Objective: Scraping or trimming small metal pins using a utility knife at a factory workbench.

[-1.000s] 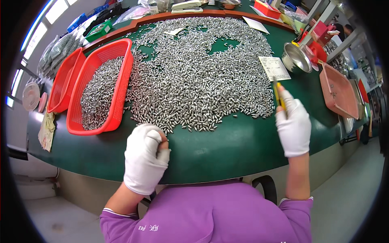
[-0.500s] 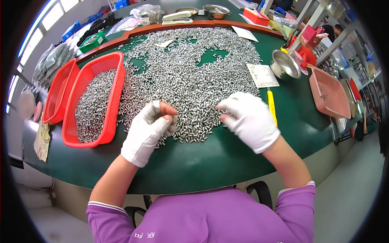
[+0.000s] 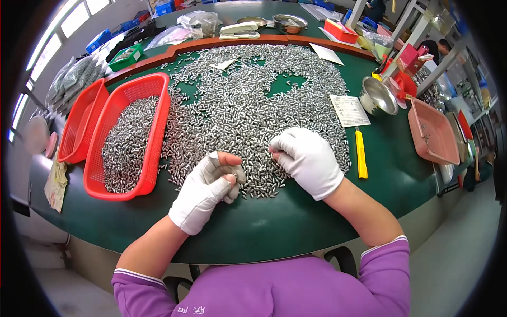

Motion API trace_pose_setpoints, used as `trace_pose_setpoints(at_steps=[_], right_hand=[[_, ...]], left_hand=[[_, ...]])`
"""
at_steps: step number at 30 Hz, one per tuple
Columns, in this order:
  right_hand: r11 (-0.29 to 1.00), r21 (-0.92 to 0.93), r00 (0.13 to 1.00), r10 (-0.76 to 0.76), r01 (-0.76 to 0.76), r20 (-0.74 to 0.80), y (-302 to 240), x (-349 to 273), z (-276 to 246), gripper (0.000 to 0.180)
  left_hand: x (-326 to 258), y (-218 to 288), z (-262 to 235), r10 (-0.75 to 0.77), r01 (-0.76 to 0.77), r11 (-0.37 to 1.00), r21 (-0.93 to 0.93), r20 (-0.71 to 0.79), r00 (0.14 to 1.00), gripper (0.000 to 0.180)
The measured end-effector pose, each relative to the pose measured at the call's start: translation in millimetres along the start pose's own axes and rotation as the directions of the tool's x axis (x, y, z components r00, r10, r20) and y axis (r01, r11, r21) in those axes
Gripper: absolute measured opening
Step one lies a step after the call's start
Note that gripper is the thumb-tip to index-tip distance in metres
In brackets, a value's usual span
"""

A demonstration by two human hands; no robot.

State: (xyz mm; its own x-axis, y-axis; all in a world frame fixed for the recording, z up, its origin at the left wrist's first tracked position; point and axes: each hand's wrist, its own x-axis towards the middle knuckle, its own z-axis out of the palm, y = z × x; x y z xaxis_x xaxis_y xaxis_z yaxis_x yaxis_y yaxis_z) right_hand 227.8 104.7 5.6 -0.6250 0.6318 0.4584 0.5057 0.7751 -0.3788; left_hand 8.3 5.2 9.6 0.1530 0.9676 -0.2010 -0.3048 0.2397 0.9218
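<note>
A wide heap of small silver metal pieces (image 3: 237, 111), each short and rounded, covers the middle of the green table. At its near edge is my left hand (image 3: 206, 190), in a white glove with bare thumb and forefinger tips. Those fingers curl inward, closed; whatever they hold is too small to make out. My right hand (image 3: 309, 164), gloved in white as well, reaches over the heap's near right part. Its thumb and forefinger come together in a pinch, and what is between them cannot be seen clearly.
To the left stands a red plastic basket (image 3: 163, 105) partly filled with the same pieces, beside another red basket (image 3: 79, 127). Right of the heap are a printed paper slip (image 3: 348, 110), a yellow-handled tool (image 3: 361, 156), a steel bowl (image 3: 378, 96) and a pink basket (image 3: 430, 140).
My right hand has moved left, closer to my left hand, and its thumb and forefinger have come together. My left hand stays curled near the heap's edge. The whole view has shifted slightly.
</note>
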Motion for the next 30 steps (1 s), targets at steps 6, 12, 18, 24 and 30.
trace_pose_setpoints(at_steps=[6,12,18,24,30], right_hand=[[0.903,0.423,0.996,-0.045,0.072,-0.072,-19.8,0.1,-1.9,0.011],[0.905,0.395,0.986,-0.168,0.155,-0.002,-28.9,-1.9,4.6,0.014],[0.846,0.528,0.993,-0.114,0.079,0.033,-30.0,-5.0,3.5,0.029],[0.983,-0.148,0.986,0.124,-0.107,0.109,4.0,-4.0,-10.0,0.028],[0.971,-0.196,0.982,0.157,-0.134,0.108,6.7,-2.5,-4.3,0.012]], left_hand=[[-0.9,-3.2,-1.4,-0.132,0.154,0.978,-0.141,0.159,0.978,0.027],[-2.6,-9.6,0.8,-0.216,0.282,0.932,-0.227,0.278,0.936,0.028],[-3.7,-8.1,7.1,-0.244,0.261,0.961,-0.093,0.157,0.957,0.025],[-4.0,-8.0,7.8,-0.217,0.225,0.973,-0.059,0.114,0.97,0.019],[-4.3,-8.7,7.7,-0.197,0.216,0.967,-0.137,0.137,0.971,0.022]])
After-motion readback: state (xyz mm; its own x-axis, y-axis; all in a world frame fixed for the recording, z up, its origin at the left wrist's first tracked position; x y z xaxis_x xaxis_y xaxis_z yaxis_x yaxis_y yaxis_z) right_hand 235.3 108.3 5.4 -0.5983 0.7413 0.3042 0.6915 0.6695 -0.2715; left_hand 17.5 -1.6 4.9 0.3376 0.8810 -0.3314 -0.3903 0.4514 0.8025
